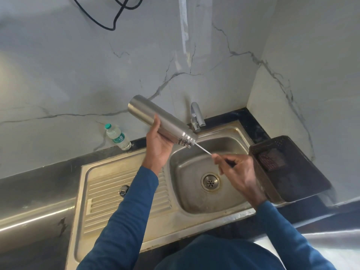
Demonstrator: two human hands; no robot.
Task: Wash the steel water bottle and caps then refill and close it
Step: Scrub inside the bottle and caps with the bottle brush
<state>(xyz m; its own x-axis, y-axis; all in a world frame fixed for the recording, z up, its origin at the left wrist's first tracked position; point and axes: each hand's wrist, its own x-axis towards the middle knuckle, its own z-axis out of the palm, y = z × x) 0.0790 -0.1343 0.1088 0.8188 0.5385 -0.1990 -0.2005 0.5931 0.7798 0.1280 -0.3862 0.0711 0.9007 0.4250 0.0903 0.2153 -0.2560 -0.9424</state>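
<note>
Fingers: left hand [158, 145] grips brushed-steel cylindrical bottle [158, 120]; right hand [236, 170] pinches thin white brush rod [202, 149].
Why: mouth tilted down twd steel sink basin [187, 197], prob. so rinse drains.

Soft daylight; wall glare; wide-angle bending; slight blur.

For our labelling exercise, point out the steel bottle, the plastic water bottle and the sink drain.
steel bottle [161, 118], head view, middle of its brushed body.
plastic water bottle [118, 137], head view, on its label.
sink drain [210, 181], head view, centre of the strainer.
</note>
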